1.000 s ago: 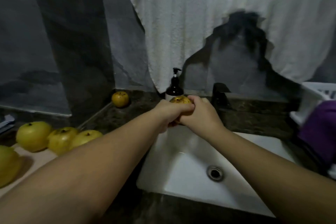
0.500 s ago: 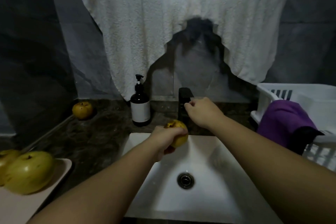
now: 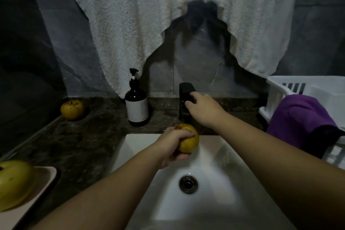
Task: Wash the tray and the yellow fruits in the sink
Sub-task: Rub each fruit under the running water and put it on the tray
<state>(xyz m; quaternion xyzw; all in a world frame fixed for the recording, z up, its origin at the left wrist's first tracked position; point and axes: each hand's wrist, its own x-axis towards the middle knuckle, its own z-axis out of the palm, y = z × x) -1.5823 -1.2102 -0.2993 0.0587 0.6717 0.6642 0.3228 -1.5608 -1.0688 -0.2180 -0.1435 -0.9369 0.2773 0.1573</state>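
Note:
My left hand point(image 3: 174, 144) grips a yellow fruit point(image 3: 188, 139) with brown spots over the back of the white sink point(image 3: 220, 157). My right hand point(image 3: 203, 109) reaches to the black faucet point(image 3: 184, 93); its fingers touch the faucet's front, and how they lie is hard to tell. No water stream is visible. At the lower left a beige tray point(image 3: 40, 186) holds a green-yellow fruit point(image 3: 14, 183). Another yellow fruit point(image 3: 71, 109) sits on the dark counter at the back left.
A brown pump bottle point(image 3: 136, 106) stands left of the faucet. A white plastic basket point(image 3: 306, 97) with a purple cloth point(image 3: 302, 117) sits on the right. A white towel point(image 3: 168, 15) hangs over the wall behind. The drain point(image 3: 188, 184) is in the sink's middle.
My right hand left the fruit and went to the faucet. My left hand lowered the fruit over the sink. The view swung right, so most tray fruits left the frame.

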